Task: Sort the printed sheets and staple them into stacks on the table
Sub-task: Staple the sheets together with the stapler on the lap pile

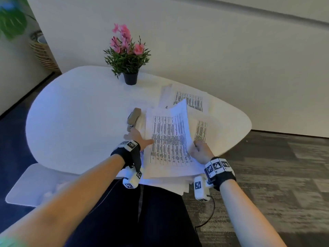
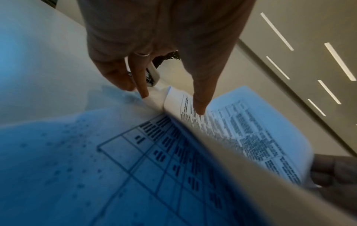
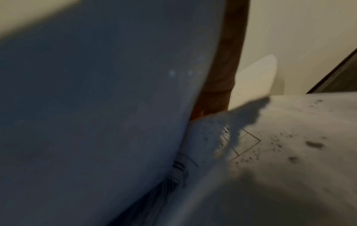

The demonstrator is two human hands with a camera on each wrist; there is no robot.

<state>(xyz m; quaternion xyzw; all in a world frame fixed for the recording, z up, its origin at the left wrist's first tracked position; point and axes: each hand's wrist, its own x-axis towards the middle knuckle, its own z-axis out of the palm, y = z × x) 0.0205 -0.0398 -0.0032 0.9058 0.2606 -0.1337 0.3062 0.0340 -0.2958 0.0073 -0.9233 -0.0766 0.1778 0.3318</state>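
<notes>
A stack of printed sheets (image 1: 169,168) lies at the near edge of the white table (image 1: 80,113) and overhangs it. My right hand (image 1: 199,151) pinches the right edge of the top sheet (image 1: 178,125), which is lifted and curled up to the left. My left hand (image 1: 138,138) lies at the stack's left edge with straight fingers. Its thumb (image 2: 199,107) rests on the raised sheet and a fingertip (image 2: 144,93) touches a lower sheet's corner. A beige stapler (image 1: 134,115) lies just beyond the left hand. The right wrist view is mostly covered by the sheet's back (image 3: 96,107).
More printed sheets (image 1: 190,101) lie spread at the table's back right, and one (image 1: 201,131) lies beside the stack. A potted plant with pink flowers (image 1: 130,57) stands at the far edge. A white seat (image 1: 32,184) is at the lower left.
</notes>
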